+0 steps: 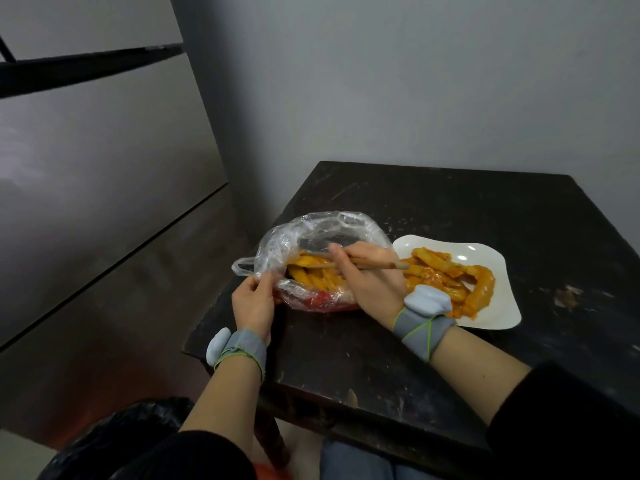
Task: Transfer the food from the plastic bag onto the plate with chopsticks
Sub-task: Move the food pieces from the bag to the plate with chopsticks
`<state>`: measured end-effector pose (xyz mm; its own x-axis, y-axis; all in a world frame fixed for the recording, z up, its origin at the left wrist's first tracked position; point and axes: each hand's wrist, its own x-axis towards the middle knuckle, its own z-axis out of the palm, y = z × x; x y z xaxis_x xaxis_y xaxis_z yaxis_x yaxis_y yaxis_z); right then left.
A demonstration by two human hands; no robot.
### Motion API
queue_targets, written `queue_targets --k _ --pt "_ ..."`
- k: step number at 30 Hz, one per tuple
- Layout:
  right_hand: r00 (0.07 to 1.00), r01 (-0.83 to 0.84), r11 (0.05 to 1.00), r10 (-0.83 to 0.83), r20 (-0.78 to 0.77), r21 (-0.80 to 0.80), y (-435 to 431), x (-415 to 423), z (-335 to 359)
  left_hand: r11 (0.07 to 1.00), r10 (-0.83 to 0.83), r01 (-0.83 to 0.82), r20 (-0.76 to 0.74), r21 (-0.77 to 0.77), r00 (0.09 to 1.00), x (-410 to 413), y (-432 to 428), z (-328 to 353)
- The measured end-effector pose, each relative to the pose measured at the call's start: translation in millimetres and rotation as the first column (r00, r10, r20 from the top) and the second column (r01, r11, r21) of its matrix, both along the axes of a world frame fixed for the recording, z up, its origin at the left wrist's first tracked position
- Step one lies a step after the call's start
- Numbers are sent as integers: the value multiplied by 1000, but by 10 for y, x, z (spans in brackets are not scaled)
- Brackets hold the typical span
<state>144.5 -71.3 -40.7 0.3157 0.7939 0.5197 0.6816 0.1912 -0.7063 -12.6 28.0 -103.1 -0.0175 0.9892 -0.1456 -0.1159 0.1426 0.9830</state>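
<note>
A clear plastic bag [311, 233] lies open on the dark table, with orange sauced food strips [311, 275] inside and something red under its near side. My left hand [254, 303] pinches the bag's near-left rim. My right hand [370, 278] grips wooden chopsticks [377, 265]; their tips point left into the bag among the strips, and their back ends stick out to the right. To the right of the bag, a white wavy-edged plate [498, 317] holds a pile of the same orange food [450, 275].
The small dark wooden table [450, 202] stands against a grey wall; its left and near edges are close to the bag. A black bin bag [114, 441] sits on the floor at the lower left. Grey bands with white pods wrap both wrists.
</note>
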Motion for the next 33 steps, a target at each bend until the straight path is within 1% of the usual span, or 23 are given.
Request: queue_targets --k 2,5,10,14,17,18,20,23,25,27,31,33 --pt "999 42 999 -42 -4 -2 -12 60 -1 1000 16 -17 11 8 1000 8 -3 6" --pt "998 48 999 -48 32 -22 -13 61 -21 999 26 -26 21 32 999 25 -37 20" --pt "989 -59 997 64 134 -41 86 -93 -75 998 13 -14 24 54 1000 26 -53 32" --pt "962 -105 989 127 243 -101 193 -169 -128 998 11 -13 31 63 999 32 -55 35" --pt "951 -96 993 111 289 -67 216 -188 -134 998 9 -11 31 65 999 41 -64 30" --pt "961 -64 997 74 265 -45 214 -190 -111 998 7 -9 31 65 999 41 -66 29" --pt "986 7 1000 -6 164 -4 235 -171 -68 998 6 -7 23 63 1000 31 -59 14" --pt "993 94 995 -95 69 12 262 -130 -7 998 4 -5 16 66 1000 28 -70 14" --pt "989 129 991 -131 70 30 275 -92 35 998 5 -6 17 67 1000 44 -75 29" --pt "984 154 988 -153 91 2 327 -57 51 997 12 -13 12 70 1000 44 -75 34" --pt "986 149 988 -144 79 -51 383 -7 37 997 15 -15 11 77 1000 52 -84 30" --pt "981 190 981 -188 44 -33 400 40 11 997 15 -16 11 79 1000 50 -82 23"
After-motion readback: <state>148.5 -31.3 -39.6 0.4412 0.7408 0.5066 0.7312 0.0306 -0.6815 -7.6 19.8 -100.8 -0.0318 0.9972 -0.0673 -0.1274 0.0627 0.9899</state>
